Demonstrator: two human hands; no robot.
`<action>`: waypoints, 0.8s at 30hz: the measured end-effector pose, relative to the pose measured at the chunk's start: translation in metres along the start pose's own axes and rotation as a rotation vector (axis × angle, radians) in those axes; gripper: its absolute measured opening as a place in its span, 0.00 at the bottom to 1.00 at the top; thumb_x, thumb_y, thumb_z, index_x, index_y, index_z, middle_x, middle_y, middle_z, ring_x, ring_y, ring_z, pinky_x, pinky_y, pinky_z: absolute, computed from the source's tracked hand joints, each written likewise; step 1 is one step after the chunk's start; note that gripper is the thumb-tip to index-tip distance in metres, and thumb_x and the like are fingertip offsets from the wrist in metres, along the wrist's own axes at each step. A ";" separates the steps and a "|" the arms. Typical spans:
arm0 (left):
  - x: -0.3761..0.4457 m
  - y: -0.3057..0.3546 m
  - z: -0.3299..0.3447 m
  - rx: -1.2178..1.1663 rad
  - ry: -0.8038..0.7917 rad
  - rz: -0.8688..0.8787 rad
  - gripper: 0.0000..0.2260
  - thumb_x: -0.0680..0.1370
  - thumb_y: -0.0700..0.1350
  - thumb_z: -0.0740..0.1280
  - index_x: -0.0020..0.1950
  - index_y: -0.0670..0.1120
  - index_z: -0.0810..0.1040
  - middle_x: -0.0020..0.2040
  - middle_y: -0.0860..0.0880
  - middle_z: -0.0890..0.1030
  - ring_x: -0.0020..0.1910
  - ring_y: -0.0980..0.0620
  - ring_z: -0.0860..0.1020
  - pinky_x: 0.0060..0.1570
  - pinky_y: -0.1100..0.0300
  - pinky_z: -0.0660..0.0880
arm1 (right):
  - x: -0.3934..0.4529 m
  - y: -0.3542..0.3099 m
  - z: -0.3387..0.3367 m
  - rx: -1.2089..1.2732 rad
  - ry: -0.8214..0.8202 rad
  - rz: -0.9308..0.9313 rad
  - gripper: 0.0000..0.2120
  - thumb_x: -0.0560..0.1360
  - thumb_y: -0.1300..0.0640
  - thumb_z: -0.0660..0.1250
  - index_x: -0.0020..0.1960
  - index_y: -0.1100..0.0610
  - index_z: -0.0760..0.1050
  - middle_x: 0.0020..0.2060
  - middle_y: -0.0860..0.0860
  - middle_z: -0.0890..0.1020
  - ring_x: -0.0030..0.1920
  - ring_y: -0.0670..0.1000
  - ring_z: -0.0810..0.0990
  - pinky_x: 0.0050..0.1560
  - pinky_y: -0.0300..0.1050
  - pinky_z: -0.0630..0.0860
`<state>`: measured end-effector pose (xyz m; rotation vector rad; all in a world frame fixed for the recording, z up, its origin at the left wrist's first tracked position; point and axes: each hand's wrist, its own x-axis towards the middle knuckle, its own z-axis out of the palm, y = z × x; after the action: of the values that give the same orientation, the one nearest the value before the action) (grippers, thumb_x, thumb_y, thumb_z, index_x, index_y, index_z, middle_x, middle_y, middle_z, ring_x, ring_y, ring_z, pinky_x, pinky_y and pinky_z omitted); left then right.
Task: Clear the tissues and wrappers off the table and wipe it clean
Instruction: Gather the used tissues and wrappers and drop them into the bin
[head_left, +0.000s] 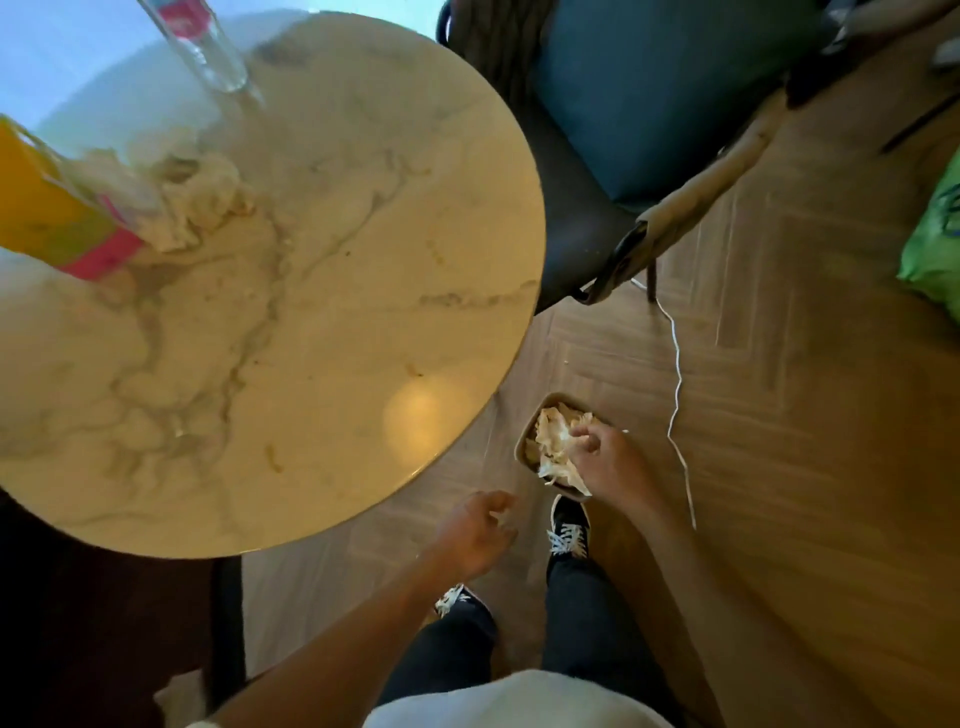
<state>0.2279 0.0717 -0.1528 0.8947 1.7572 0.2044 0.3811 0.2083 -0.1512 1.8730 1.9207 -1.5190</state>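
Note:
A round marble table (322, 322) fills the left of the view. Crumpled white tissues (192, 202) lie on it at the left, beside a yellow and pink box (57, 218). On the floor right of the table stands a small bin (524, 441) stuffed with crumpled tissues (550, 441). My right hand (608, 462) is down in the bin, its fingers curled on the tissue wad. My left hand (478, 535) hangs over the floor by the table's edge, fingers loosely curled and holding nothing.
A clear bottle (208, 52) with a pink label stands at the table's far side. A dark blue chair (649, 104) stands right of the table. A white cable (678, 395) runs across the wooden floor, and a green bag (935, 244) lies at the right edge.

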 end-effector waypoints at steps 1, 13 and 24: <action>-0.011 -0.005 -0.006 -0.015 0.005 0.015 0.17 0.77 0.44 0.66 0.66 0.48 0.75 0.63 0.50 0.75 0.58 0.52 0.76 0.60 0.58 0.74 | -0.010 -0.012 0.002 -0.044 0.025 -0.044 0.13 0.76 0.50 0.64 0.60 0.47 0.76 0.51 0.48 0.80 0.49 0.49 0.79 0.51 0.46 0.76; -0.115 -0.056 -0.108 -0.182 0.272 0.189 0.12 0.76 0.41 0.67 0.59 0.51 0.80 0.56 0.52 0.80 0.51 0.57 0.79 0.51 0.65 0.75 | -0.084 -0.153 0.045 -0.179 0.009 -0.342 0.14 0.78 0.53 0.65 0.62 0.52 0.76 0.54 0.53 0.80 0.52 0.51 0.78 0.52 0.46 0.75; -0.102 -0.109 -0.236 -0.348 0.649 0.048 0.11 0.77 0.42 0.67 0.59 0.49 0.80 0.53 0.52 0.81 0.49 0.59 0.77 0.42 0.75 0.66 | -0.027 -0.269 0.086 -0.342 -0.118 -0.522 0.13 0.77 0.53 0.66 0.61 0.52 0.77 0.52 0.52 0.78 0.52 0.51 0.77 0.55 0.43 0.72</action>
<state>-0.0179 -0.0038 -0.0441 0.6489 2.1936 0.8837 0.1284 0.1922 -0.0226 1.1760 2.5397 -1.2443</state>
